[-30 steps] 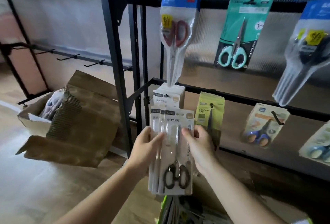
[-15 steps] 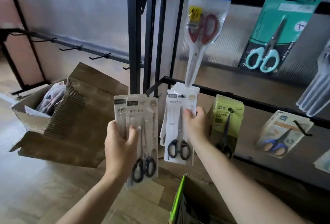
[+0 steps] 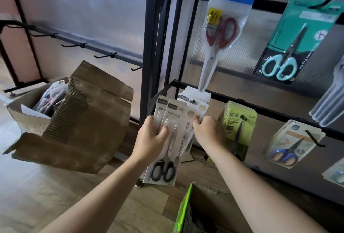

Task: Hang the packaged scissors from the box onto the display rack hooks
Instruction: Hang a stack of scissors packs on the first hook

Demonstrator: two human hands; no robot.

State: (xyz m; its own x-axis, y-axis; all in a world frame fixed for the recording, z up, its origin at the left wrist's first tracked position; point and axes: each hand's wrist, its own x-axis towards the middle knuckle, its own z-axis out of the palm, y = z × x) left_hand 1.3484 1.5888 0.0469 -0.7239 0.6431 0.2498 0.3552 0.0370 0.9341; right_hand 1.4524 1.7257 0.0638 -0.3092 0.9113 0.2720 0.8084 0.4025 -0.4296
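My left hand (image 3: 151, 138) grips a small stack of white-carded black-handled scissors packs (image 3: 168, 139), held upright in front of the black display rack (image 3: 150, 46). My right hand (image 3: 209, 130) pinches the right edge of the front pack near its top. Just behind, several identical packs (image 3: 195, 99) hang on a hook of the lower rail. An open box with a green flap (image 3: 183, 212) stands on the floor below my arms.
Hanging on the rack are red-handled scissors (image 3: 222, 33), a teal pack (image 3: 290, 46), green packs (image 3: 237, 126) and blue-handled packs (image 3: 290, 147). A torn cardboard box (image 3: 74, 121) holding goods sits on the wooden floor at left. Bare hooks (image 3: 106, 56) line the left rail.
My right hand left the pack hanging on the hook and came back to the stack in my left hand. The left hand moved right, toward the rack.
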